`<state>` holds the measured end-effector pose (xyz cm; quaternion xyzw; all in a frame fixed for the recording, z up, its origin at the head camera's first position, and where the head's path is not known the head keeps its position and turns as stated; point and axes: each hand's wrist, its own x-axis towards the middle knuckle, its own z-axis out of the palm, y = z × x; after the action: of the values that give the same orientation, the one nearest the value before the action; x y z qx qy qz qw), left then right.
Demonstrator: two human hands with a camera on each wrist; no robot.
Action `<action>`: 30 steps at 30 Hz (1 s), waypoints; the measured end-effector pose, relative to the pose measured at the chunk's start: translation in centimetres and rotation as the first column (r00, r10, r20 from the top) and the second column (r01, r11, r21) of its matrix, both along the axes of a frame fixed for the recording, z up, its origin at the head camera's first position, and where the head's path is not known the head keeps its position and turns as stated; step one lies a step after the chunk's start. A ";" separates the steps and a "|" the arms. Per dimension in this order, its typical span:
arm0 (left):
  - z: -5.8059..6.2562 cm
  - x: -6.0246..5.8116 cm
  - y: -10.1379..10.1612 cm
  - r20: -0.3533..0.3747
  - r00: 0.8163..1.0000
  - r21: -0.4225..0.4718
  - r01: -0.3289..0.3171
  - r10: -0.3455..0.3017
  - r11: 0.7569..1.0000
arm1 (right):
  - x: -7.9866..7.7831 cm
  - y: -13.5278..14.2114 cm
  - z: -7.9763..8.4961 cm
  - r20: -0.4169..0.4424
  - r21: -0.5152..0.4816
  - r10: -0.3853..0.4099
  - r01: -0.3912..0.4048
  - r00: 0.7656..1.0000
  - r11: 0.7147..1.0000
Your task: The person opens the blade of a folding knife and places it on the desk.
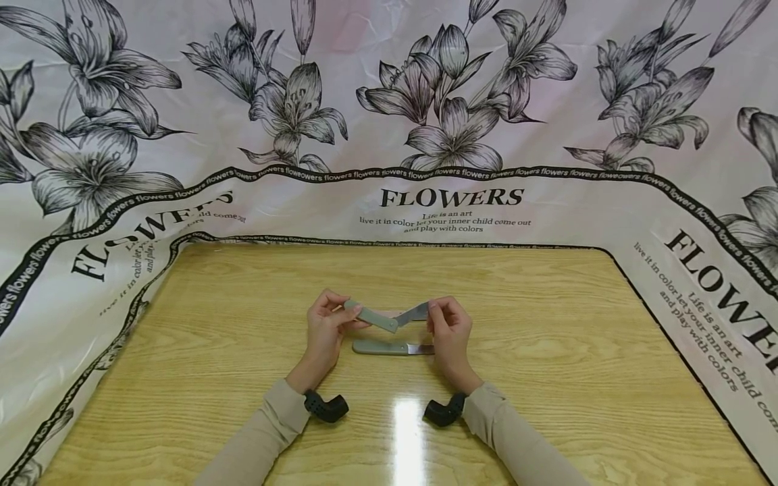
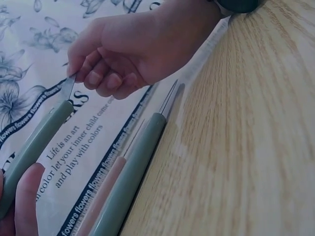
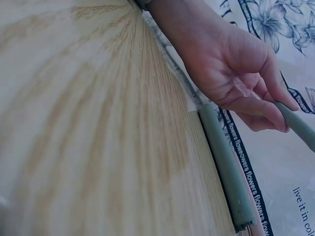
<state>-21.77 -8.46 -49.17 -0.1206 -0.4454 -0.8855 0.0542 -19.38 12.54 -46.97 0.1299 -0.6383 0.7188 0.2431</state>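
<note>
My left hand [image 1: 326, 329] pinches the handle end of a folding knife with a pale green handle [image 1: 372, 316], held up over the table. Its blade [image 1: 413, 314] stands out at an angle from the handle, and my right hand [image 1: 452, 331] pinches the blade's tip end between thumb and fingers. Below it, a second green-handled knife [image 1: 379, 347] lies on the table with its blade out toward the right. Alongside that one, a knife with a pink handle [image 2: 101, 196] lies parallel, mostly hidden in the head view by the raised knife.
The wooden table [image 1: 255, 290] spreads around both hands. A floral printed cloth [image 1: 450, 135] rises behind it and along both sides. Black wrist cameras sit at each cuff, and a bright reflection [image 1: 408, 432] shows near the front.
</note>
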 end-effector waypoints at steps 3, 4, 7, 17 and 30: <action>0.0 0.0 0.0 0.002 1.000 0.010 -0.006 0.006 1.000 | 0.0 0.0 0.0 0.002 0.007 -0.002 0.002 1.000 1.000; 0.1 0.0 -0.1 0.001 1.000 0.012 -0.009 0.009 1.000 | 0.0 0.1 0.0 0.000 0.009 -0.002 0.002 1.000 1.000; 0.1 0.0 0.0 0.004 1.000 0.028 -0.018 0.017 0.999 | -0.1 0.1 -0.2 -0.014 0.010 -0.004 0.004 1.000 1.000; -0.1 -0.2 -0.2 0.012 0.999 0.078 -0.053 0.052 0.996 | -1.3 0.4 -2.2 -0.032 0.004 -0.028 0.028 0.999 1.000; 0.3 -0.1 -0.2 0.104 0.989 0.118 -0.120 0.108 0.986 | 0.2 -0.1 0.2 0.045 -0.003 0.042 -0.042 0.998 0.999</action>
<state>-21.82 -8.64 -48.88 -0.0483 -0.3977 -0.9118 0.0905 -19.21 12.39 -46.81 0.1270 -0.6398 0.7273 0.2137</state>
